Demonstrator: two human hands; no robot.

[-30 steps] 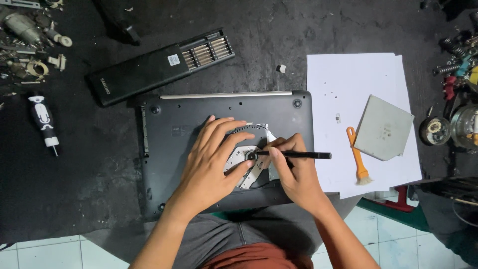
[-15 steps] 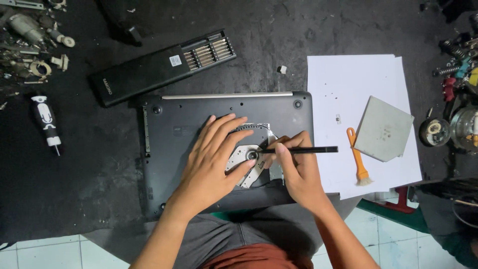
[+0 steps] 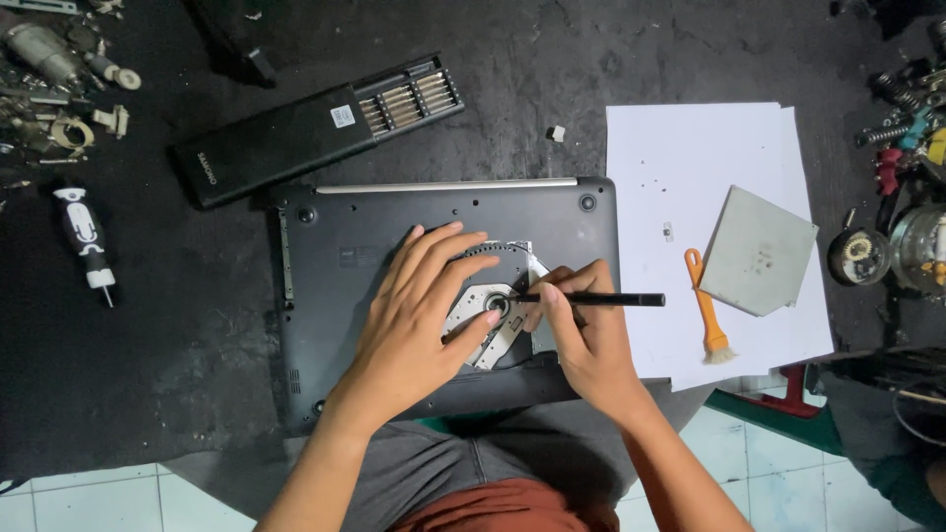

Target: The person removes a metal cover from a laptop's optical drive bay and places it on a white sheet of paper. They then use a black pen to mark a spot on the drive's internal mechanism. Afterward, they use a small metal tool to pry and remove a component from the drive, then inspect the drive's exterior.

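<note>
now, left hand (image 3: 419,315) fingers spread flat on optical drive (image 3: 493,310), right hand (image 3: 581,335) pinching black screwdriver (image 3: 601,299), tip btwn fingertips

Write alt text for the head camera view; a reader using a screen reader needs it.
Seen from above, a person's right hand holds a thin black screwdriver to a disc drive mechanism set on an upturned dark laptop, while the left hand steadies it. White paper on the right bears a grey metal cover and an orange brush.
</note>
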